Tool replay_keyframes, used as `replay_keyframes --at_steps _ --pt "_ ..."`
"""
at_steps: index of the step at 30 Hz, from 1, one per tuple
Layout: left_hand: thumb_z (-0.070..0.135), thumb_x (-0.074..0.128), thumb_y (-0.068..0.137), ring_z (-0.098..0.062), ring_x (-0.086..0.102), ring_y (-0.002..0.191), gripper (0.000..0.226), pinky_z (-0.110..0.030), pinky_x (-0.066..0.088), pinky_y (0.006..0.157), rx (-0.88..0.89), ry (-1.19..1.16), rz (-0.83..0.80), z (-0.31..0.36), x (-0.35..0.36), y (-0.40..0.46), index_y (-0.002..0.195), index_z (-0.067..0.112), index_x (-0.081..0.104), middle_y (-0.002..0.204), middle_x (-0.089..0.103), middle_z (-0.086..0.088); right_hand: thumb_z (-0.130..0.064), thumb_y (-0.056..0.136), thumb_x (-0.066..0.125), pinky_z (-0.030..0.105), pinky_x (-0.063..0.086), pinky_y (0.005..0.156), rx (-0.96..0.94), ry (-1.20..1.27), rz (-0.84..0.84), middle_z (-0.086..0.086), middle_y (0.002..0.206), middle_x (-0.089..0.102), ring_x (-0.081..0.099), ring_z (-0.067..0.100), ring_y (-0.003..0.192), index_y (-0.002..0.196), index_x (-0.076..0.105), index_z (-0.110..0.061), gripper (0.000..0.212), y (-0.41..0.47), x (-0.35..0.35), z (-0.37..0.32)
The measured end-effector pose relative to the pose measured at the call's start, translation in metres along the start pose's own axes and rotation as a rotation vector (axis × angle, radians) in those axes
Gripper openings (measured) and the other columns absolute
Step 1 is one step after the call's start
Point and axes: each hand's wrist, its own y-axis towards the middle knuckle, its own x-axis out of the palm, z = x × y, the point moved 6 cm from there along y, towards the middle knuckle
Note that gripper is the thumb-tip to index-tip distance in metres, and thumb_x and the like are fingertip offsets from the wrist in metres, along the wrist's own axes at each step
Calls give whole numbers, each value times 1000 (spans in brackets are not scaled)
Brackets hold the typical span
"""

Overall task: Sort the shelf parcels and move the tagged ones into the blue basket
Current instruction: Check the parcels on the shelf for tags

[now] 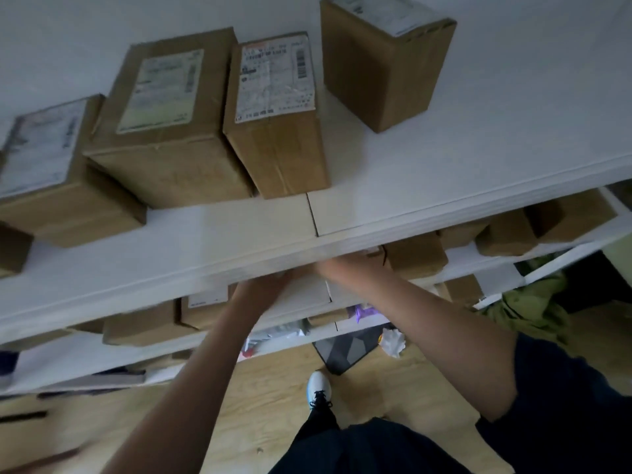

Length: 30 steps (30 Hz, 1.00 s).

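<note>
Reaching under the top shelf [444, 186], we risk knocking the brown parcels [415, 256] just below it: both hands work half-hidden there. No blue basket in view. Left hand [270, 280] and right hand [345, 265] meet near a white parcel [307, 295]; fingers blurred and hidden, grip unreadable.

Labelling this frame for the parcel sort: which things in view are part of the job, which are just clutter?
Job:
- labelled cardboard boxes on the top shelf
- boxes on the lower shelves
- left hand and right hand, reaching under the top shelf; grip hidden and blurred
- blue basket: not in view

Clutter:
- green cloth
- crumpled white paper
- grey patterned mat
</note>
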Motion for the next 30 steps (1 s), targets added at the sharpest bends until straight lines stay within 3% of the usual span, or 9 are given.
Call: replay_keyframes --at_steps 3,4,6,9,13,18,23,26,30 --pt "27 73 84 -30 65 99 41 -36 52 84 29 -24 114 17 0 -44 117 6 60 104 69 -12 -27 89 71 34 43 99 -156 -160 194 12 128 58 54 32 123 139 45 -7 60 -19 11 -13" --pt "27 73 84 -29 65 95 39 -34 52 77 5 -15 125 11 7 -56 114 5 61 100 68 -11 -30 87 73 40 35 113 -209 -229 226 12 142 52 44 32 136 148 36 -7 76 -29 19 -13" --pt "26 74 84 -28 65 92 33 -30 47 72 -11 -35 157 -1 23 -79 109 6 63 97 66 -8 -32 89 71 47 18 123 -284 -263 254 12 157 37 22 29 150 155 26 -6 84 -49 33 -8" --pt "26 74 83 -24 64 94 32 -34 53 78 -4 -71 208 -4 37 -113 109 10 63 103 67 -6 -37 92 68 46 32 117 -354 -174 256 9 151 44 33 27 144 157 25 -10 82 -73 57 5" --pt "28 77 80 -23 63 99 43 -35 52 82 -26 -80 216 -10 48 -130 115 11 60 109 66 -5 -34 87 75 36 51 98 -265 79 202 4 143 52 55 22 124 158 21 -19 90 -85 71 23" --pt "21 83 77 -14 57 97 65 -23 42 81 62 -150 166 5 37 -114 132 12 50 115 64 -4 -42 86 74 38 54 92 -198 28 94 6 138 54 59 24 116 152 30 -15 83 -66 71 24" --pt "22 81 78 -16 55 97 84 -26 48 85 63 -133 194 7 29 -103 147 16 34 119 55 1 -31 90 72 37 53 92 -146 5 123 7 141 54 59 25 119 152 31 -13 77 -53 61 18" --pt "25 81 79 -21 58 110 96 -35 53 92 73 -105 211 -1 29 -104 153 18 20 130 55 -7 -27 90 71 36 52 95 -160 27 148 7 142 53 57 25 122 149 36 -12 70 -55 56 14" --pt "27 73 88 -24 58 112 98 -30 48 91 81 6 206 -10 29 -114 158 17 6 132 55 -11 -27 90 71 38 53 93 -199 -7 185 6 143 51 57 24 120 152 33 -14 74 -57 55 2"
